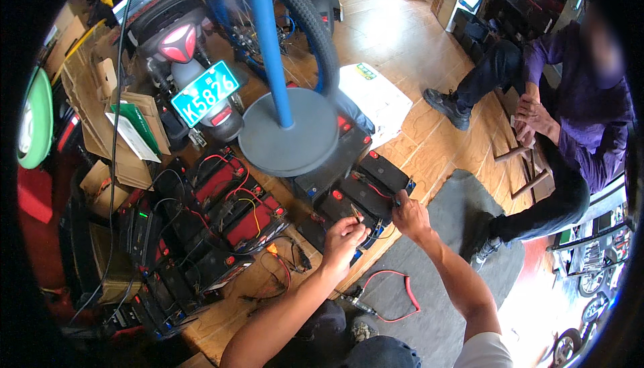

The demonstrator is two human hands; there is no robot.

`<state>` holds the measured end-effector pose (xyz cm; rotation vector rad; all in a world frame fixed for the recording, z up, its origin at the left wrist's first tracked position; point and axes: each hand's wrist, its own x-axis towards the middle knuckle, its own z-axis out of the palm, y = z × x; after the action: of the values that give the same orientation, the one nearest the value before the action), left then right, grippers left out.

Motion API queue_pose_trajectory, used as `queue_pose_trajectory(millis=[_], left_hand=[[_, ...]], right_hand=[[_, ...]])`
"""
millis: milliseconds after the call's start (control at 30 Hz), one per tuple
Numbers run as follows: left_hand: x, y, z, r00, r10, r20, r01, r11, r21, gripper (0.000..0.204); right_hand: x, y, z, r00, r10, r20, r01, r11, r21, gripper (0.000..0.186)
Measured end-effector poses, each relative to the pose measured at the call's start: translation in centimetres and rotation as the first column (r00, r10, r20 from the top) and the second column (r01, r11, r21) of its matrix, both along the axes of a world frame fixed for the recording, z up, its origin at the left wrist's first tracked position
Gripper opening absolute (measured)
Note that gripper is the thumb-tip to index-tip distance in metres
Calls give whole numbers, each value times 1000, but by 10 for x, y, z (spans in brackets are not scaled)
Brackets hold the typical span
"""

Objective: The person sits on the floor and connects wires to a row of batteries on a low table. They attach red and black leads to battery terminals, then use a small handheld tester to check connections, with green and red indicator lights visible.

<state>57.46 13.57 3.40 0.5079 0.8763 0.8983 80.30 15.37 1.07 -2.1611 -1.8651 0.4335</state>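
My left hand point(345, 237) is pinched on a small thin item, perhaps a wire end, over the black batteries point(335, 210) with red terminal caps. My right hand point(410, 217) is closed on a small dark object at the end of another black battery point(376, 167), near a blue terminal; I cannot make out what it is. To the left lie more black and red batteries point(235, 227) joined by red, yellow and black wires. A coiled red lead point(406, 294) with a metal end lies on the grey floor area below my hands.
A blue pole on a round grey base point(268, 140) stands behind the batteries, beside a bicycle wheel and a scooter point(181, 46). Cardboard boxes point(100, 126) lean at left. A white package point(376, 106) lies behind. A seated person point(577, 120) with clasped hands is at right.
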Motion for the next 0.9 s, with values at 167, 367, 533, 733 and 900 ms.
queue_pose_trajectory(millis=[167,367,533,733,900], left_hand=[[-6,13,5,998,58,-26,-57,998,31,20],[-15,38,4,994,90,-59,-87,995,57,19],[-24,47,-3,989,131,-61,-131,991,7,27],[-23,37,-8,986,148,-81,-152,988,-35,23],[-25,30,-16,984,158,-86,-160,987,-15,22]], right_hand=[[-2,4,-10,997,2,-74,2,998,61,40],[-12,5,-21,943,-227,-241,249,966,64,40],[-16,12,2,937,-211,-278,256,957,135,31],[-77,24,42,849,55,-526,16,991,130,35],[-119,27,51,867,71,-493,-26,995,97,38]])
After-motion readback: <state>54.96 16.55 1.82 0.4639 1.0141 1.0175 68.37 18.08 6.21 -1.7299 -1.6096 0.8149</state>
